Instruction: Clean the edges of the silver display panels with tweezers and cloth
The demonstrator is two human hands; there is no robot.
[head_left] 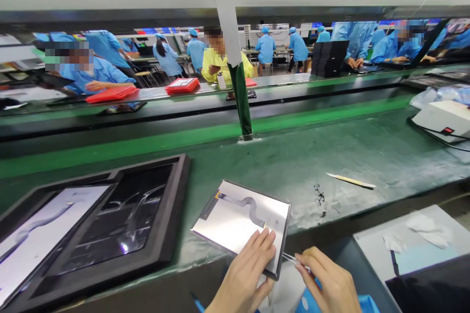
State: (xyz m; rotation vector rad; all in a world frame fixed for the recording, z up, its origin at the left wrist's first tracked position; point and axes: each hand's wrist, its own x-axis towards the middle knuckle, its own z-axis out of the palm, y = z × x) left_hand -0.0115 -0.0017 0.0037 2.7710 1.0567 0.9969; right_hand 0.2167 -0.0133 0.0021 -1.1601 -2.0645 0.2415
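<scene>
A tablet display panel (227, 227) with a silvery back and a wavy grey flex cable (252, 208) lies tilted over the bench's front edge. My left hand (247, 271) grips its near edge, fingers flat on the back and thumb beneath. In my right hand (326, 279) is a pair of tweezers (289, 257), pinched between thumb and fingers. The tweezers' tips meet the panel's right edge; what they touch there is too small to make out. Black shreds (320, 199) and a yellow-handled craft knife (351, 181) rest on the green mat beyond.
At left, a black foam tray (180, 181) holds more display panels. A green-wrapped post (240, 100) rises from the bench. A white box with a cable (444, 120) stands at right. White cloths (429, 230) lie on a grey surface at lower right. Co-workers sit across the line.
</scene>
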